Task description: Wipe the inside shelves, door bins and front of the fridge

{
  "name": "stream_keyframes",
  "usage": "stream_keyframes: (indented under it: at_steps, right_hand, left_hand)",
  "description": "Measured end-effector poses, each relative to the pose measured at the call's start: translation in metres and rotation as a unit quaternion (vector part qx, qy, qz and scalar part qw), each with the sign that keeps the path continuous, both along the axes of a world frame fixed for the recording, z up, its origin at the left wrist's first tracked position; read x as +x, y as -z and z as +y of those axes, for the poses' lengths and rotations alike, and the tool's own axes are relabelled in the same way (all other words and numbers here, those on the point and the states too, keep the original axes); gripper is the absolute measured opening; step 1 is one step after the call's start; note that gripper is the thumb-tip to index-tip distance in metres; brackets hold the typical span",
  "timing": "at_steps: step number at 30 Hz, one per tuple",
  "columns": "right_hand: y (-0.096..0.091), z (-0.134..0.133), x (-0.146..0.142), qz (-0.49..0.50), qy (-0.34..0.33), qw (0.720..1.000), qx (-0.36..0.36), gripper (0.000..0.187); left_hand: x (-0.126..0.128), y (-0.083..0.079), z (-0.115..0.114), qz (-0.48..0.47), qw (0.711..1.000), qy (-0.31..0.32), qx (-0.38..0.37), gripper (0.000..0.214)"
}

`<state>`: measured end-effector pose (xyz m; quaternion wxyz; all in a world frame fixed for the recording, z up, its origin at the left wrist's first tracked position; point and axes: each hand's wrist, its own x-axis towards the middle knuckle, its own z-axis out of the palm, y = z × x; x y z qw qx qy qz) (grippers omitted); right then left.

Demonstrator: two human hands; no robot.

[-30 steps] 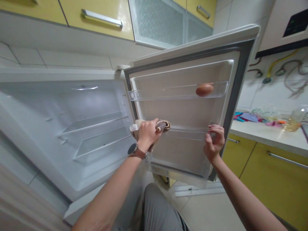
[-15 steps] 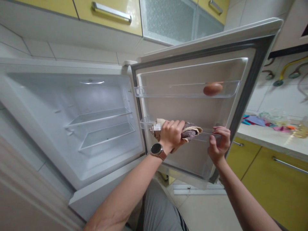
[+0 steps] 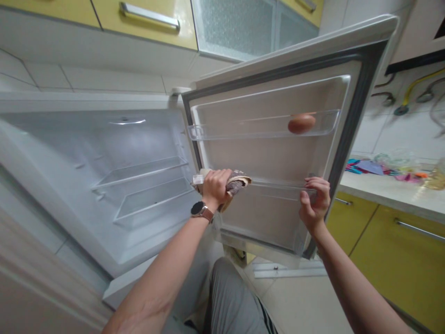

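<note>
My left hand, with a watch at the wrist, is closed round a bunched brown-and-cream cloth. It presses the cloth to the hinge-side end of the middle clear door shelf. At the shelf's other end my right hand has its fingers curled over the corner, thumb in front. The fridge door stands wide open. A brown egg lies in the upper clear door shelf, above both hands.
To the left is the lit fridge compartment with two glass shelves. A counter at the right bears colourful cloths and clear plastic. Yellow cupboards stand below it, and others hang overhead. My knee is under the door.
My left hand has slid the cloth leftward along the middle door shelf toward the hinge. My right hand stays at the shelf's right end. The view has shifted slightly.
</note>
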<state>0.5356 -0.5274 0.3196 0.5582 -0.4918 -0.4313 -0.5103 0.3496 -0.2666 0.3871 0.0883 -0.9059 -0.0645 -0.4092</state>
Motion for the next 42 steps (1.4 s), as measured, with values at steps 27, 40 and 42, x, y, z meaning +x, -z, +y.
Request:
stream_keyframes:
  at_steps: [27,40,42]
  right_hand:
    - [0.0,0.007,-0.009,0.025,-0.005,0.999,0.028,0.017]
    - [-0.002,0.0,-0.006,0.018,-0.004,1.0,0.011,0.017]
    - [-0.002,-0.002,-0.004,0.017,-0.007,1.0,-0.003,0.016]
  left_hand:
    - [0.0,-0.04,-0.054,0.097,0.989,-0.08,-0.078,0.027]
    - [0.033,0.001,-0.083,-0.019,0.998,0.048,0.027,0.048]
    - [0.03,0.002,-0.072,-0.019,0.999,0.039,0.026,0.043]
